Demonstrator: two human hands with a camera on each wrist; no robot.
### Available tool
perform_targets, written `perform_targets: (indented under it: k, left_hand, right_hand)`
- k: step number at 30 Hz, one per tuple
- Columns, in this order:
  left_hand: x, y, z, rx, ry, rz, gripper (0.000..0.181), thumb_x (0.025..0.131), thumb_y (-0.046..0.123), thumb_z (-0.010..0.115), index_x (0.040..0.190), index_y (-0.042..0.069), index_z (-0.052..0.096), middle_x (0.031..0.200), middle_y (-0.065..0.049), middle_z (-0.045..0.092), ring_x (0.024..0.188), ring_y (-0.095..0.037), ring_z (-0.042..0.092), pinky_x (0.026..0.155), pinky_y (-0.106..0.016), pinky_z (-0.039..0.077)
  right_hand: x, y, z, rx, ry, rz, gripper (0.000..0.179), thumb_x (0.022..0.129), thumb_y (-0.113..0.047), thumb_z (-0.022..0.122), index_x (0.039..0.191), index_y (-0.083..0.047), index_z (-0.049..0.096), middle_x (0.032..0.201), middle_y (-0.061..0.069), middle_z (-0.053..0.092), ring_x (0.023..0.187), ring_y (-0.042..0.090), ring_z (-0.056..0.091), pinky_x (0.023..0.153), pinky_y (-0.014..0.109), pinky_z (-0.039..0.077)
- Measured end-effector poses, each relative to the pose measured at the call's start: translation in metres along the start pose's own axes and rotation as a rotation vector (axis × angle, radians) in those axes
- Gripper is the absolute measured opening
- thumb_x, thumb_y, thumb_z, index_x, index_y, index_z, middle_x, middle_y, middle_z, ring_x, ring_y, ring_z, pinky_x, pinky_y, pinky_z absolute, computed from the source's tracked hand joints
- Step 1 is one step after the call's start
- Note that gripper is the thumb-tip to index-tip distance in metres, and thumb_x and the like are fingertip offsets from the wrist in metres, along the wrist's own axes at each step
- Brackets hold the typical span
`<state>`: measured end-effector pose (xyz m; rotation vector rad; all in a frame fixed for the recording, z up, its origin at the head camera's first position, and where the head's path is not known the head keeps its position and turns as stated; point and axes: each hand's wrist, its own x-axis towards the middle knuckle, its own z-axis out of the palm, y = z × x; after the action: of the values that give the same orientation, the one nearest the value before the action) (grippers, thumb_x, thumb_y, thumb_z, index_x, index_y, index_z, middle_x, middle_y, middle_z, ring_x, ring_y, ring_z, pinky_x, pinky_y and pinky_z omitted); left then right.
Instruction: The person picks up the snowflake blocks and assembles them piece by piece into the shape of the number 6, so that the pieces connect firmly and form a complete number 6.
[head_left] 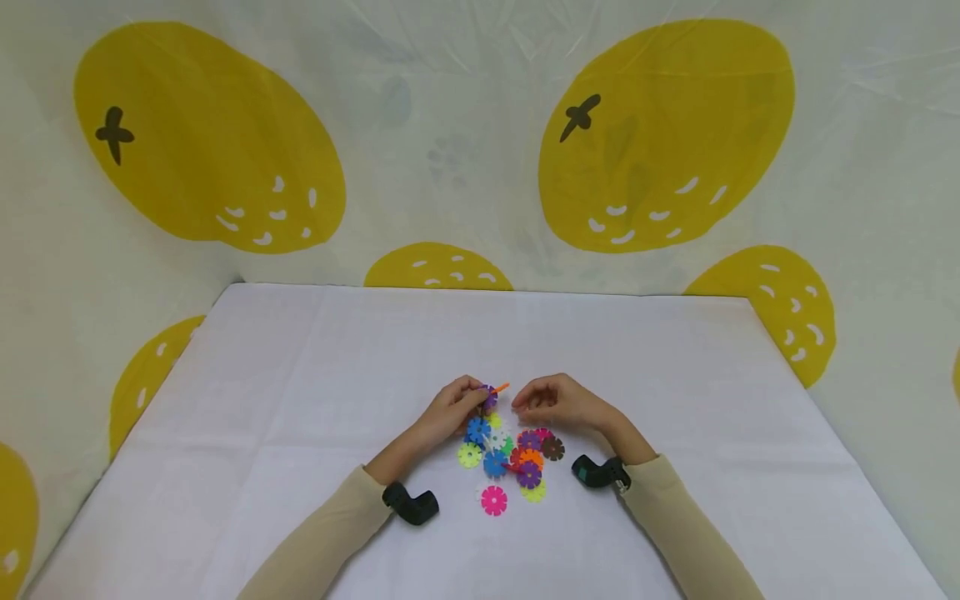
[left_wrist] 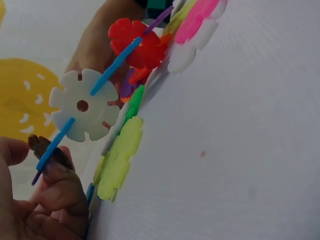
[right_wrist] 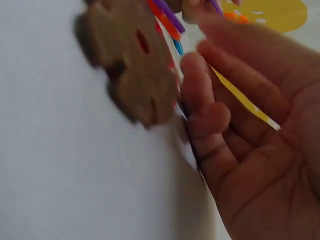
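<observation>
In the head view, the left hand point(head_left: 450, 407) pinches notched plastic discs, a purple disc point(head_left: 491, 397) showing at its fingertips beside an orange disc point(head_left: 503, 387) seen edge-on. The left wrist view has a brown disc point(left_wrist: 56, 152) between thumb and fingers, crossed by a blue disc seen edge-on. A white disc point(left_wrist: 82, 95) and a red disc point(left_wrist: 132, 47) appear linked beyond it by blue discs. Just to the right, the right hand point(head_left: 562, 402) hovers with loosely bent fingers, and nothing shows between them. Below it lies another brown disc point(head_left: 553, 448), large in the right wrist view.
Loose discs of several colours are heaped between the forearms, including a pink disc point(head_left: 493, 501) nearest the person and a yellow-green disc point(head_left: 469, 455) on the left. They lie on a white-covered table point(head_left: 315, 350). A sheet printed with yellow fruit point(head_left: 667, 142) hangs behind.
</observation>
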<state>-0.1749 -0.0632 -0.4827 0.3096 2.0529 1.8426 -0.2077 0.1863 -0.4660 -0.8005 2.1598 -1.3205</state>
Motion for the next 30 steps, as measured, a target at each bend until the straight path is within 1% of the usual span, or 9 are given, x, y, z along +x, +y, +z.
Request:
perform_targets:
  k: [4, 7, 10, 16, 17, 18, 23, 26, 30]
  left_hand:
    - [0.001, 0.0, 0.0, 0.015, -0.01, -0.002, 0.034, 0.101, 0.028, 0.054, 0.123, 0.001, 0.056, 0.082, -0.001, 0.059, 0.053, -0.011, 0.037, 0.046, -0.021, 0.031]
    - [0.001, 0.0, 0.0, 0.018, -0.018, 0.003, 0.039, 0.1, 0.029, 0.056, 0.127, 0.002, 0.058, 0.082, -0.001, 0.06, 0.051, -0.01, 0.038, 0.045, -0.021, 0.032]
    - [0.0, 0.0, -0.001, 0.018, -0.013, 0.008, 0.04, 0.099, 0.032, 0.058, 0.127, 0.003, 0.062, 0.08, 0.0, 0.06, 0.049, -0.01, 0.037, 0.044, -0.021, 0.032]
    - [-0.001, 0.0, 0.0, 0.041, -0.007, 0.018, 0.038, 0.097, 0.035, 0.06, 0.116, 0.003, 0.066, 0.075, 0.001, 0.058, 0.047, -0.01, 0.038, 0.042, -0.021, 0.032]
    - [-0.001, 0.0, 0.0, 0.041, -0.008, 0.024, 0.038, 0.097, 0.035, 0.06, 0.116, 0.002, 0.066, 0.075, 0.002, 0.058, 0.046, -0.01, 0.038, 0.041, -0.021, 0.032]
    - [-0.003, 0.004, 0.0, 0.044, -0.007, 0.026, 0.037, 0.098, 0.032, 0.059, 0.115, 0.0, 0.065, 0.075, 0.001, 0.058, 0.046, -0.009, 0.038, 0.041, -0.02, 0.032]
    - [-0.002, 0.004, 0.001, 0.037, -0.003, 0.044, 0.035, 0.1, 0.026, 0.057, 0.116, -0.004, 0.063, 0.077, -0.001, 0.058, 0.045, -0.009, 0.038, 0.041, -0.02, 0.032]
    - [0.0, -0.001, 0.0, 0.041, -0.001, 0.054, 0.035, 0.099, 0.029, 0.058, 0.115, -0.001, 0.064, 0.078, -0.001, 0.058, 0.045, -0.009, 0.039, 0.041, -0.021, 0.034]
    - [0.0, -0.003, -0.001, 0.036, -0.004, 0.051, 0.036, 0.099, 0.032, 0.058, 0.113, 0.0, 0.065, 0.077, 0.0, 0.058, 0.045, -0.01, 0.04, 0.042, -0.021, 0.034]
  right_hand:
    - [-0.004, -0.001, -0.003, -0.046, -0.117, -0.073, 0.019, 0.084, -0.011, 0.077, 0.102, -0.005, 0.073, 0.102, 0.011, 0.067, 0.074, 0.015, 0.054, 0.064, 0.019, 0.044]
    - [-0.005, -0.003, -0.003, -0.09, -0.161, -0.123, 0.018, 0.082, -0.01, 0.078, 0.098, -0.003, 0.075, 0.109, 0.014, 0.064, 0.074, 0.018, 0.052, 0.062, 0.018, 0.042]
    - [-0.006, -0.004, -0.002, -0.117, -0.17, -0.126, 0.016, 0.082, -0.009, 0.078, 0.097, -0.003, 0.075, 0.111, 0.015, 0.061, 0.071, 0.02, 0.051, 0.062, 0.018, 0.042]
    - [-0.006, -0.006, -0.002, -0.142, -0.17, -0.111, 0.016, 0.082, -0.01, 0.078, 0.097, -0.004, 0.076, 0.11, 0.012, 0.06, 0.073, 0.018, 0.051, 0.063, 0.018, 0.042]
    - [-0.006, -0.005, -0.002, -0.141, -0.169, -0.111, 0.014, 0.083, -0.01, 0.078, 0.096, -0.005, 0.076, 0.109, 0.012, 0.061, 0.073, 0.016, 0.051, 0.064, 0.018, 0.042]
    - [-0.006, -0.005, -0.003, -0.135, -0.17, -0.115, 0.012, 0.083, -0.01, 0.078, 0.094, -0.005, 0.075, 0.108, 0.012, 0.061, 0.074, 0.015, 0.052, 0.064, 0.019, 0.043]
    - [-0.007, -0.005, -0.005, -0.11, -0.189, -0.11, 0.011, 0.084, -0.01, 0.076, 0.095, -0.006, 0.075, 0.107, 0.009, 0.062, 0.078, 0.012, 0.053, 0.065, 0.02, 0.045]
    - [-0.01, -0.007, -0.007, -0.106, -0.22, -0.098, 0.02, 0.083, -0.011, 0.078, 0.102, -0.006, 0.074, 0.112, 0.008, 0.061, 0.087, 0.011, 0.055, 0.071, 0.021, 0.049]
    - [-0.012, -0.006, -0.007, -0.081, -0.274, -0.092, 0.027, 0.083, -0.009, 0.078, 0.108, -0.003, 0.073, 0.119, 0.01, 0.057, 0.108, 0.014, 0.052, 0.083, 0.026, 0.053]
